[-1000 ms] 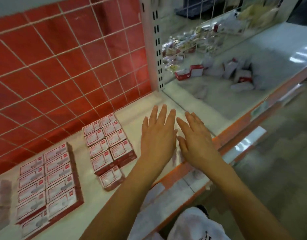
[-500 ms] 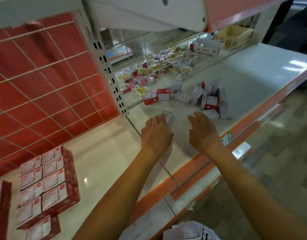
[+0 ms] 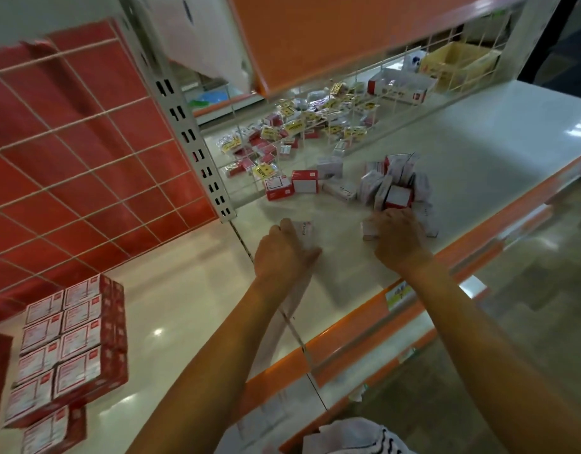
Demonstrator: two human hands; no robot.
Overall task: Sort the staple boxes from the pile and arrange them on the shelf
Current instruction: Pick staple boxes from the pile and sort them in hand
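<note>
Red-and-white staple boxes are lying label-up in a tidy two-column block at the left end of the white shelf. Further right, a loose pile is leaning at all angles, with two red boxes sitting just beside it. The left hand is gripping a pale box. The right hand is seemingly gripping a second box at the pile's edge.

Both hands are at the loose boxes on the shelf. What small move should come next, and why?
Probably lift both boxes off the shelf and carry them left. The left hand grips a white box, the right hand curls round a second box at the near edge of the pile, and the arranged rows lie to the left.
</note>
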